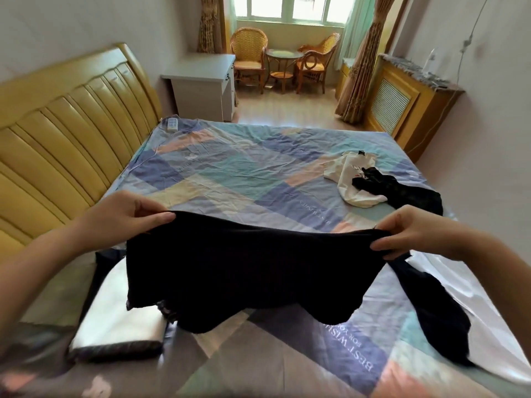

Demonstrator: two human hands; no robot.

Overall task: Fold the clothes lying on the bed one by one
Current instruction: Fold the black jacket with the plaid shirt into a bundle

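Both hands (pixel 126 214) (pixel 413 231) pinch dark garment's (pixel 244 271) top edge.

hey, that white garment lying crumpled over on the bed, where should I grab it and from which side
Grab the white garment at its bare left part, coming from the left. A black garment lies over its right side, so a grip there would drag both; the left part lies clear on the sheet.
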